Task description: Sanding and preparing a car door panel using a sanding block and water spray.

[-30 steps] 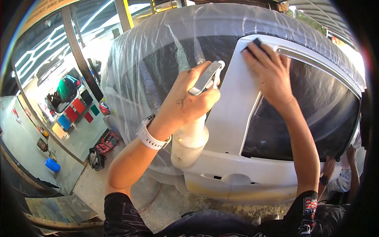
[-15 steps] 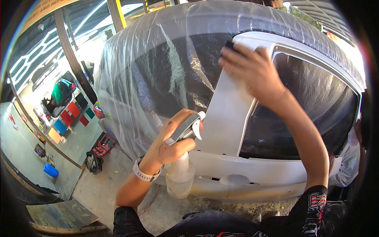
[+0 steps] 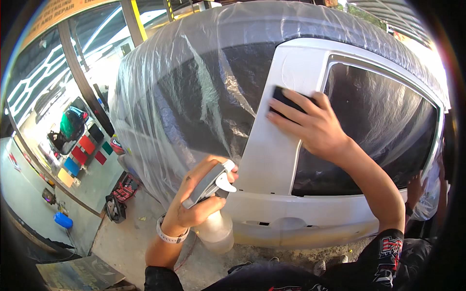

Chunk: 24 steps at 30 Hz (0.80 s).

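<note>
My left hand (image 3: 196, 191) is closed round the neck of a translucent spray bottle (image 3: 216, 235) with a grey and white trigger head. It hangs in front of the car, low and left of the window pillar. My right hand (image 3: 323, 123) presses a flat black pad (image 3: 287, 104) against the white pillar panel (image 3: 264, 160), fingers laid over it; the pad's underside is hidden. A faint curved wet-looking mark shows on the panel above the pad. Below lies the white door (image 3: 291, 228), with yellowish-brown patches along its lower part.
Clear plastic sheeting (image 3: 155, 106) covers the car's roof and left side. A dark covered window (image 3: 369, 145) is right of the pillar. Another person's hand (image 3: 416, 191) shows at the far right. A tool bag (image 3: 116, 203) sits on the floor at left.
My right hand has moved the black pad down the pillar from near its top. My left hand and the spray bottle have shifted slightly left and down in the view. Another person's hand has appeared at right.
</note>
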Motion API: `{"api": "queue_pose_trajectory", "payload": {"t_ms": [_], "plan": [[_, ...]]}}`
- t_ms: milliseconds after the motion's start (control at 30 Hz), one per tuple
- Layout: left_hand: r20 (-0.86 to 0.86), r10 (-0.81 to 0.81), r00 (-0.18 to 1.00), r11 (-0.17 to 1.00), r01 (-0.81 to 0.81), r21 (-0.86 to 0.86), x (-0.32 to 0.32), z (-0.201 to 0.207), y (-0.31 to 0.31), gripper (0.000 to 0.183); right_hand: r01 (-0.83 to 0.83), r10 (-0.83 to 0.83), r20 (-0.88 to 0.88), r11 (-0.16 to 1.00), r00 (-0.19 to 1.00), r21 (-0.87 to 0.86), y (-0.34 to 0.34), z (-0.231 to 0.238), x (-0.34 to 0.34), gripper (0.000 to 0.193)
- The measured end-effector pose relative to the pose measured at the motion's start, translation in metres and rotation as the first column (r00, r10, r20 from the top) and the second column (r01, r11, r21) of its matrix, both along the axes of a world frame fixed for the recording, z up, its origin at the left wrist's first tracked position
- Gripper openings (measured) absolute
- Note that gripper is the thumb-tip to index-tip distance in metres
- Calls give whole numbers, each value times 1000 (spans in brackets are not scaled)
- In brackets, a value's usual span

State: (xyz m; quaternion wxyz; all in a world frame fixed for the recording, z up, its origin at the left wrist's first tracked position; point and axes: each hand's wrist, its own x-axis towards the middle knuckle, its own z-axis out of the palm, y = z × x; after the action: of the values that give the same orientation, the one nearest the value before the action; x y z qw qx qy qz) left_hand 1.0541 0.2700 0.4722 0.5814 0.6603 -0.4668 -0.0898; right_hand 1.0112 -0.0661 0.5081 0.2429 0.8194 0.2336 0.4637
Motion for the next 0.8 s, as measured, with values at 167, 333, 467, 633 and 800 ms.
{"api": "queue_pose_trajectory", "payload": {"t_ms": [167, 333, 467, 633, 800], "plan": [[-167, 99, 981, 994, -106, -35, -15, 5, 1, 41, 164, -182, 156, 979, 971, 119, -80, 31, -22, 49], [-76, 42, 996, 999, -44, -22, -11, -1, 3, 37, 164, -174, 111, 982, 979, 91, -42, 23, -3, 50], [-194, 68, 979, 998, -65, 20, -19, -2, 6, 36, 46, -44, -59, 999, 997, 29, -46, -41, -39, 46], [-69, -38, 997, 997, 33, -66, -20, -16, -12, 42, 241, -251, 86, 964, 964, 113, -57, 20, -29, 52], [-15, -31, 999, 995, 30, -95, -16, -31, -24, 55, 15, -16, -102, 1000, 995, -11, -1, -55, -24, 50]]}}
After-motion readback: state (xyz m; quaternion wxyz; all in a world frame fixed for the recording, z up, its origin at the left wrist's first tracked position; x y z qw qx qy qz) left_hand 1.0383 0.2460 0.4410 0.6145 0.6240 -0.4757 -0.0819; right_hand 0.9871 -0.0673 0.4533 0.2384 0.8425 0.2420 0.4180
